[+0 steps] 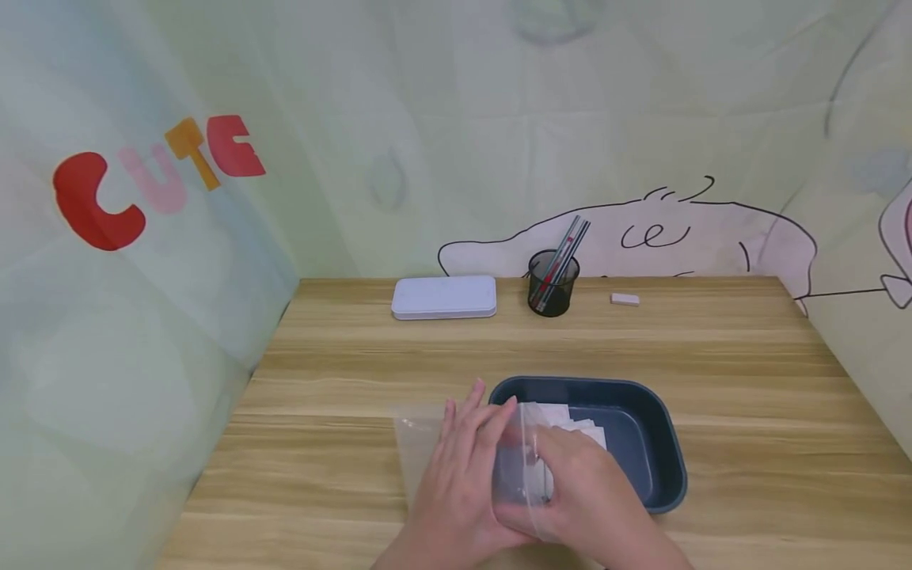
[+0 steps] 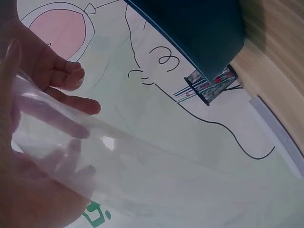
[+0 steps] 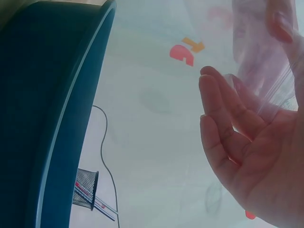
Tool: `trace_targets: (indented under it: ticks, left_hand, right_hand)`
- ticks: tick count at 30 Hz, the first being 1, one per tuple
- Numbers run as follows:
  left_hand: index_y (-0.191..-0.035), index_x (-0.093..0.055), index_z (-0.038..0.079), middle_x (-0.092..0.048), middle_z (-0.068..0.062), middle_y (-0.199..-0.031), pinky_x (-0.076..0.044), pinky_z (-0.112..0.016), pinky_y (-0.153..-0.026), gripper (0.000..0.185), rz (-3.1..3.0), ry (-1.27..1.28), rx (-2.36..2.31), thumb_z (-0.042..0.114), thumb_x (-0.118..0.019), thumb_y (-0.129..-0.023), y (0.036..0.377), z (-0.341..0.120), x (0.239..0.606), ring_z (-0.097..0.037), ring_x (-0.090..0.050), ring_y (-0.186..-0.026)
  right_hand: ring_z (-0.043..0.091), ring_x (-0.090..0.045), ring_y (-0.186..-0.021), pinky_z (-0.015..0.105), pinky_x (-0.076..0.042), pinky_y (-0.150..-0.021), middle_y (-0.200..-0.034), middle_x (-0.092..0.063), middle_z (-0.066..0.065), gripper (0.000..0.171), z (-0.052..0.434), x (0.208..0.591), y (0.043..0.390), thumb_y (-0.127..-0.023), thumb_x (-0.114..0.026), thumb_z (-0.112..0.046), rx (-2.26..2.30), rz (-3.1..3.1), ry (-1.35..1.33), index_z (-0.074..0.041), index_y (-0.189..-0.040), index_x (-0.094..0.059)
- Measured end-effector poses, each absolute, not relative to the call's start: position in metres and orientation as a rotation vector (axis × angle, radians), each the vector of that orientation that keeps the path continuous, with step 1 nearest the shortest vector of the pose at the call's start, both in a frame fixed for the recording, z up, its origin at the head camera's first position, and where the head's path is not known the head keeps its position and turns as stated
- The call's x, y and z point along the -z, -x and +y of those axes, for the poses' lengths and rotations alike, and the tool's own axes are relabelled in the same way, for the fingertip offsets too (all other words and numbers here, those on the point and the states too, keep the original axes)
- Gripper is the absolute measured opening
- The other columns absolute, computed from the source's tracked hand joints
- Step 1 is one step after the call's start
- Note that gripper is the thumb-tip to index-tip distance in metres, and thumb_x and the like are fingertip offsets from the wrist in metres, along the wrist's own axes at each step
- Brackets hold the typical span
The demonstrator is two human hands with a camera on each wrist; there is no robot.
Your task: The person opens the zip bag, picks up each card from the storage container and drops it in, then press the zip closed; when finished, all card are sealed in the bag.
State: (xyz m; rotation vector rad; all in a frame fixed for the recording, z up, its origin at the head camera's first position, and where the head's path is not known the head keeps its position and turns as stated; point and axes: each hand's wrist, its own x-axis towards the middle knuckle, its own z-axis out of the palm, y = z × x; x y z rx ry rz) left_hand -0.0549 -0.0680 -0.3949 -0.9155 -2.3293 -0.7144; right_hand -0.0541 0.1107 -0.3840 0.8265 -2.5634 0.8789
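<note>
Left hand (image 1: pixel 456 467) and right hand (image 1: pixel 580 475) both gripping a clear plastic bag (image 1: pixel 516 459) at the near edge of the wooden bench (image 1: pixel 748 412), bag overlapping the dark blue tray (image 1: pixel 655 419) holding white cards (image 1: pixel 580 423), mesh pen cup (image 1: pixel 552 283) and white case (image 1: pixel 444 298) well behind.

Two bare hands and forearms show — no sleeve, cuff, glove, watch, ring or strap on either in any view. In the head view the left hand (image 1: pixel 456 467) and right hand (image 1: pixel 577 483) enter from the near edge of the counter, wrists uncovered as far as the picture reaches. The wrist views show the fingers up close: nails short, rounded, unpainted — the right palm's creases are plain, and the left hand's fingers blur through clear film.
</note>
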Motion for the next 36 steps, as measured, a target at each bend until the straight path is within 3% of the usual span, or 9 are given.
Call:
trace_targets:
  ticks: [10, 15, 18, 22, 29, 32, 36]
  left_hand:
    - [-0.146, -0.029, -0.004, -0.043, -0.01, -0.136, -0.026, -0.056, -0.108, 0.121, -2.345, 0.9, 0.771, 0.052, -0.087, -0.057, 0.056, -0.07, 0.394, -0.031, -0.03, -0.138]
    - [-0.145, -0.034, 0.003, -0.044, -0.008, -0.13, -0.027, -0.06, -0.105, 0.112, -2.345, 0.907, 0.854, 0.044, -0.089, -0.056, 0.058, -0.071, 0.395, -0.032, -0.032, -0.137]
    - [-0.141, -0.04, 0.005, -0.045, -0.008, -0.129, -0.029, -0.063, -0.102, 0.106, -2.303, 0.909, 0.909, 0.035, -0.091, -0.054, 0.063, -0.072, 0.396, -0.034, -0.036, -0.133]
    - [-0.137, -0.046, 0.005, -0.048, -0.009, -0.125, -0.033, -0.065, -0.098, 0.1, -2.241, 0.909, 0.926, 0.03, -0.092, -0.053, 0.07, -0.075, 0.396, -0.035, -0.042, -0.128]
    - [-0.133, -0.049, 0.007, -0.049, -0.008, -0.124, -0.041, -0.044, -0.101, 0.097, -2.267, 0.835, 0.947, 0.036, -0.093, -0.052, 0.08, -0.082, 0.398, -0.03, -0.044, -0.125]
    - [-0.133, -0.048, 0.009, -0.048, -0.007, -0.125, -0.04, -0.045, -0.102, 0.099, -2.326, 0.765, 0.944, 0.041, -0.093, -0.052, 0.085, -0.087, 0.401, -0.03, -0.043, -0.125]
    - [-0.135, -0.047, 0.013, -0.047, -0.007, -0.129, -0.04, -0.046, -0.101, 0.103, -2.431, 0.638, 0.918, 0.05, -0.091, -0.05, 0.093, -0.093, 0.405, -0.028, -0.043, -0.126]
  right_hand:
    - [0.003, -0.057, -0.085, 0.031, -0.05, -0.068, -0.11, -0.063, -0.016, 0.071, 0.11, 0.383, 0.057, -0.074, -0.064, -0.072, -0.815, -2.69, -0.752, -0.027, -0.128, -0.058]
    - [0.003, -0.051, -0.073, 0.026, -0.045, -0.061, -0.088, -0.058, -0.019, 0.057, 0.111, 0.383, 0.058, -0.073, -0.064, -0.072, -0.776, -2.667, -0.754, -0.023, -0.101, -0.061]
    - [0.002, -0.05, -0.07, 0.023, -0.044, -0.058, -0.084, -0.053, -0.02, 0.05, 0.112, 0.384, 0.059, -0.075, -0.066, -0.068, -0.812, -2.664, -0.764, -0.024, -0.095, -0.057]
    - [0.001, -0.054, -0.075, 0.022, -0.047, -0.059, -0.096, -0.057, -0.021, 0.046, 0.114, 0.386, 0.061, -0.08, -0.068, -0.059, -0.903, -2.667, -0.783, -0.025, -0.109, -0.059]
    - [0.001, -0.058, -0.087, 0.026, -0.053, -0.069, -0.126, -0.053, -0.019, 0.022, 0.12, 0.383, 0.066, -0.095, -0.06, -0.036, -1.279, -2.623, -0.752, -0.036, -0.117, -0.06]
    - [0.002, -0.059, -0.086, 0.027, -0.054, -0.069, -0.12, -0.058, -0.018, 0.016, 0.13, 0.382, 0.072, -0.096, -0.06, -0.031, -1.374, -2.583, -0.6, -0.034, -0.112, -0.062]
    - [0.004, -0.059, -0.077, 0.026, -0.052, -0.065, -0.101, -0.063, -0.014, 0.015, 0.152, 0.389, 0.082, -0.092, -0.064, -0.037, -1.255, -2.663, -0.34, -0.028, -0.104, -0.064]
